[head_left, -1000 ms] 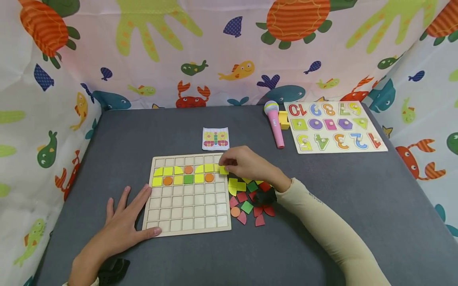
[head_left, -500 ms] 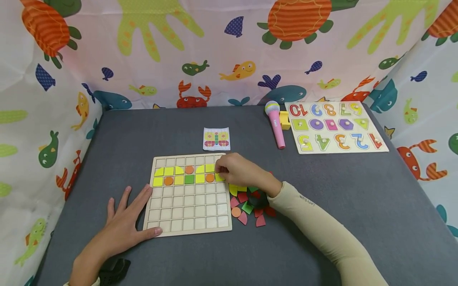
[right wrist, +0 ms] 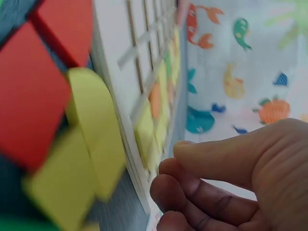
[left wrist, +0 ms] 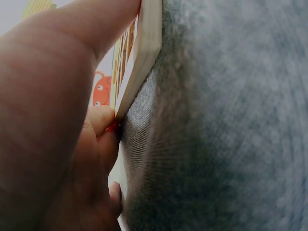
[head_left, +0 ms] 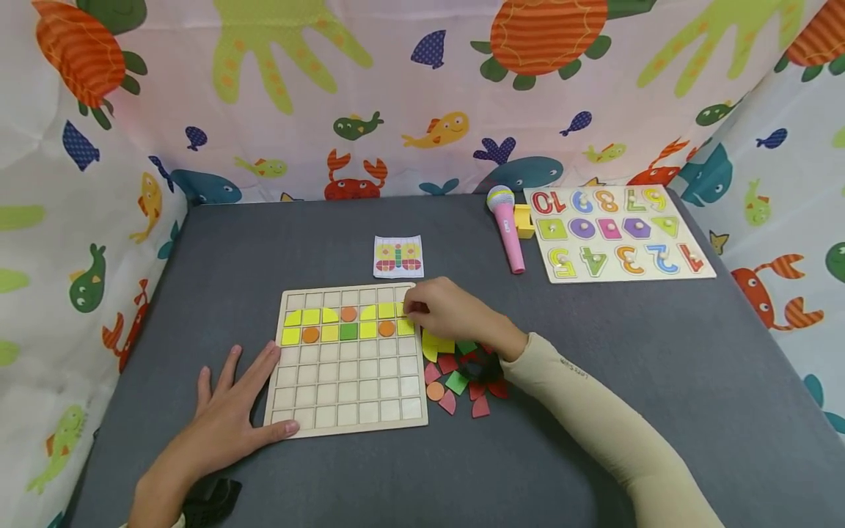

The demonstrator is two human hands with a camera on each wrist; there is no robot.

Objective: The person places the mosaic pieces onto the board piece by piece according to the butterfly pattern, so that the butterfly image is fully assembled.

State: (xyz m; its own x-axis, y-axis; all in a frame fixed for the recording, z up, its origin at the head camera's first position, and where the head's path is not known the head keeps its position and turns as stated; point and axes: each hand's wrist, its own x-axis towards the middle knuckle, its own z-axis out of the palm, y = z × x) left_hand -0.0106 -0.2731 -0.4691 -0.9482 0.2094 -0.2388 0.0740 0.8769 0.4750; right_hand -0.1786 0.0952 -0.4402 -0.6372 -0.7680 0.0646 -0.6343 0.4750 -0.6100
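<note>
The wooden grid board (head_left: 350, 396) lies on the table with two rows of tiles near its far side: yellow squares and rounded yellow pieces, orange circles (head_left: 310, 335) and a green square (head_left: 348, 331). My left hand (head_left: 221, 422) rests with spread fingers at the board's left edge, its thumb on the near left corner. My right hand (head_left: 455, 312) is over the board's right edge, fingers curled and thumb against the index finger. In the right wrist view nothing shows between those fingertips. Just below them a yellow square tile (head_left: 405, 327) sits at the row's right end.
Loose red, pink, green, orange and yellow tiles (head_left: 455, 381) lie right of the board, partly under my right wrist. A butterfly pattern card (head_left: 398, 257) lies behind the board. A pink toy microphone (head_left: 509, 235), a yellow block (head_left: 524, 221) and a number puzzle board (head_left: 620, 235) are farther right.
My right hand brought a yellow square tile to the right end of the second row and set it in the grid. It has since drawn slightly back. The left hand stays put.
</note>
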